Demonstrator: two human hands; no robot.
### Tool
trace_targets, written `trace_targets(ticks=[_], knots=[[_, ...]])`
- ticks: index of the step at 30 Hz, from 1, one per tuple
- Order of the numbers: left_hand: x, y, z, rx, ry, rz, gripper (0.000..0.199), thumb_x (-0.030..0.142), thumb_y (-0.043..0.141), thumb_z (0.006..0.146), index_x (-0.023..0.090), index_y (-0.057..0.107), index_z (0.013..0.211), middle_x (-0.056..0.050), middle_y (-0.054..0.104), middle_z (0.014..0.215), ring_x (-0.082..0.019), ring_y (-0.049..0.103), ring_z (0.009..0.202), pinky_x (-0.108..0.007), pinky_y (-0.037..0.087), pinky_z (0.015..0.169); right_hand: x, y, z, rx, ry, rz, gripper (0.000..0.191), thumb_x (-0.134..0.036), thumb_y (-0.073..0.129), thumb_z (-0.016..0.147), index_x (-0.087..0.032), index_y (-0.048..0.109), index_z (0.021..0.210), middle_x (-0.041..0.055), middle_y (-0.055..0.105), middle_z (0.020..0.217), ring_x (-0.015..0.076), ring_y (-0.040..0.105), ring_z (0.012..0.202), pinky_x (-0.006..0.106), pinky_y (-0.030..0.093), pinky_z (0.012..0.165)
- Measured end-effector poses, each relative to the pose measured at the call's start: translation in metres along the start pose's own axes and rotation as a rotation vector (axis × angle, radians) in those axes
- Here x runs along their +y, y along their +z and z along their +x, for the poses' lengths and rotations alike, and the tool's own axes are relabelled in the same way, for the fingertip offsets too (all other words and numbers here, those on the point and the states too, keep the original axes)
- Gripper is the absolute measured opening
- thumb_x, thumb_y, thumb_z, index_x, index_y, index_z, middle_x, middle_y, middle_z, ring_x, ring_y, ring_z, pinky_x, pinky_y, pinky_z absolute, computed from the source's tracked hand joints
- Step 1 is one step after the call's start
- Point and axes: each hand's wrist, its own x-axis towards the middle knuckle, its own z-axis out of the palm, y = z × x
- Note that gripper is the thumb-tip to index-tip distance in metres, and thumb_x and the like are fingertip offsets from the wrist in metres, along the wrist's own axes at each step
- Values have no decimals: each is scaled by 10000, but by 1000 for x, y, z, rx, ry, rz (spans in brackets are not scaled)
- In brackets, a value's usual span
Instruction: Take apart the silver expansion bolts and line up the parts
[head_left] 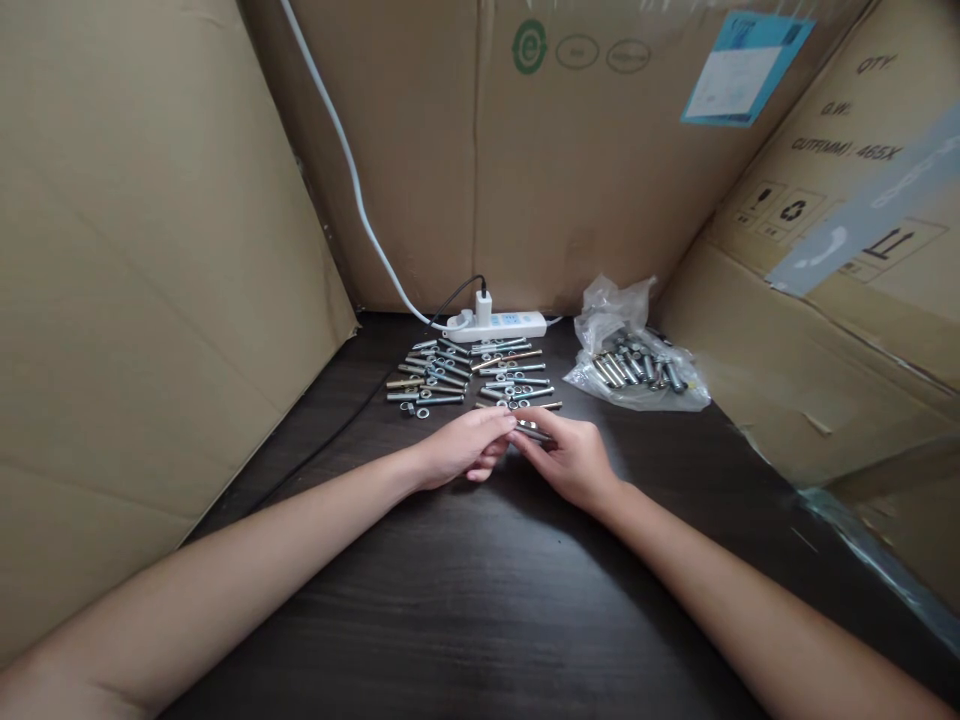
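A metal bolt point(531, 431) is between my two hands above the dark table. My right hand point(574, 455) is closed around it, with thumb below and fingers above. My left hand point(469, 447) pinches at the bolt's left end, its fingertips touching those of the right hand; that end is hidden by the fingers. Just beyond lie two rows of parts: a left group of bolts with washers and nuts point(435, 372), and a right group of bolts with washers point(516, 370). A loose washer point(423, 413) lies at the near edge of the left group.
A clear plastic bag point(637, 350) of bolts lies at the back right. Behind the rows is a white power strip point(517, 325) with a plugged-in charger point(483, 306). A black cable point(322, 443) crosses the table point(480, 600) on the left. Cardboard walls point(412, 160) enclose the table.
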Motion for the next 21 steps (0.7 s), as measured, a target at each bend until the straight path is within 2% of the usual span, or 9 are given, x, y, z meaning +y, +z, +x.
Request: trace_targets(ticks=[4, 8, 14, 18, 21], knots=[[-1, 0, 0, 4, 20, 36, 201, 371, 494, 881, 185, 419, 864, 88, 253, 586, -37, 210, 432, -120, 219, 346, -2, -4, 0, -18, -5, -79, 252, -373, 516, 885, -218, 614, 1057, 7, 701, 753, 124, 610, 569, 221, 431, 574], [-1, 2, 0, 32, 40, 61, 247, 393, 506, 873, 186, 396, 793, 90, 253, 579, -30, 201, 425, -119, 206, 348, -3, -12, 1, 26, -57, -162, 221, -336, 513, 860, -193, 616, 995, -13, 629, 611, 122, 562, 516, 227, 379, 537], [-1, 1, 4, 146, 104, 63, 237, 381, 477, 888, 197, 376, 777, 92, 214, 561, -36, 163, 408, -135, 169, 342, 22, -30, 7, 108, -119, -246, 135, -276, 506, 817, -181, 601, 798, 20, 638, 722, 149, 582, 635, 244, 397, 613], [-3, -1, 4, 160, 129, 111, 192, 349, 479, 878, 200, 391, 796, 93, 219, 555, -39, 172, 406, -151, 162, 357, 52, -45, 8, 112, 17, -326, 169, -248, 462, 820, -182, 615, 842, 39, 650, 800, 176, 593, 714, 261, 407, 657], [-5, -1, 2, 191, 174, 300, 173, 349, 493, 861, 192, 431, 820, 85, 298, 567, -41, 251, 414, -174, 220, 393, 69, -55, 5, 42, 172, -436, 169, -267, 480, 818, -201, 627, 870, 30, 669, 842, 180, 598, 716, 267, 400, 642]])
